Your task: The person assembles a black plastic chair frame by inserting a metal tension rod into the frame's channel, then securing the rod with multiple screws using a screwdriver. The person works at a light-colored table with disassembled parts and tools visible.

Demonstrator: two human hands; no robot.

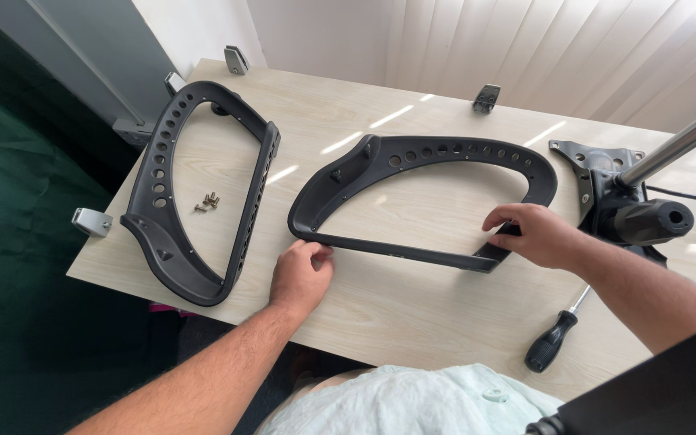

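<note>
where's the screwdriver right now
In the head view, the screwdriver lies on the table near its front edge, on the person's right, just below the right hand and the metal chair base.
</note>
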